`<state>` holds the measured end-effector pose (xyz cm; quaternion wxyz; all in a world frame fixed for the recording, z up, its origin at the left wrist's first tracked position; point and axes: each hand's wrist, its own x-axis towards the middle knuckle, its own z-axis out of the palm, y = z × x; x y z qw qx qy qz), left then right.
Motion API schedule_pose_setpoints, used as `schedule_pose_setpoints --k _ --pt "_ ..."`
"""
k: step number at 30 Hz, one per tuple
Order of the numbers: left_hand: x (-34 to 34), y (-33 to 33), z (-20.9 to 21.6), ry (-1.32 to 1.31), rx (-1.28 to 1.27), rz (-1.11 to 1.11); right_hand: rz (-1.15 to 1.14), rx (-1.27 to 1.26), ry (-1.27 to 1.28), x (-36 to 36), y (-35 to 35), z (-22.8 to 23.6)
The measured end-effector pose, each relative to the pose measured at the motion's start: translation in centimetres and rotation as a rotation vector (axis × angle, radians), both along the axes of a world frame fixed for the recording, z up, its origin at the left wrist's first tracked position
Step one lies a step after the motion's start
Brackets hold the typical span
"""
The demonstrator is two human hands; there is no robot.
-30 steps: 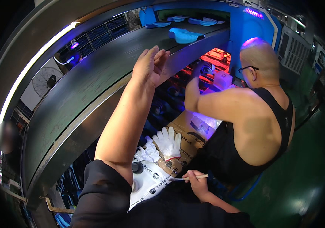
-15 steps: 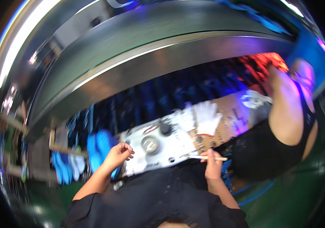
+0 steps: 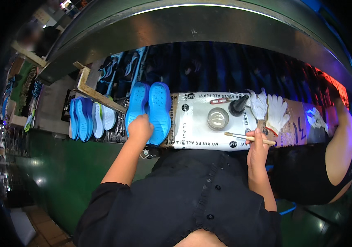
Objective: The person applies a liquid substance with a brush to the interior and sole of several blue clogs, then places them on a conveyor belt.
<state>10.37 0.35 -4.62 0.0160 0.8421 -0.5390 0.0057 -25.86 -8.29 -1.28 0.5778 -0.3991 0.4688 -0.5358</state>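
Observation:
My left hand [image 3: 141, 128] is closed at the inner edge of the left one of two upright blue shoe soles [image 3: 159, 111]. Its fingertips are hidden behind the hand, in the gap between the pair. Between the fingers and thumb of my right hand [image 3: 257, 151] is a thin brush [image 3: 238, 136] with a pale wooden handle. Its bristles point left, over the white printed sheet [image 3: 192, 133]. On that sheet stand a round glass jar [image 3: 217, 119] and a black bottle with a pointed nozzle [image 3: 237, 106]. A small red-handled tool [image 3: 219, 101] lies behind the jar.
White gloves [image 3: 277, 112] lie on cardboard right of the bottle. Several blue and white soles [image 3: 84, 119] stand at left beside a wooden frame piece [image 3: 102, 96]. A metal ledge [image 3: 209, 22] spans the back. Another person's arm [image 3: 340, 131] is close on the right.
My left hand has gone from beside the sheet's left edge to the blue soles and closed there. The brush stays in my right hand. The view has shifted toward the left.

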Motion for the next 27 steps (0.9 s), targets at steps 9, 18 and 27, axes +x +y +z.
schedule_pose_setpoints --k 9,18,27 --pt "-0.2 1.6 2.7 0.429 0.010 0.126 -0.025 0.039 0.061 -0.2 0.8 -0.3" --pt "-5.5 1.8 4.4 2.085 -0.280 0.303 0.070 -0.055 -0.002 1.6 0.2 3.1" --pt "-10.1 -0.5 6.1 1.356 -0.590 -0.213 0.332 -0.699 0.401 3.9 2.3 6.8"
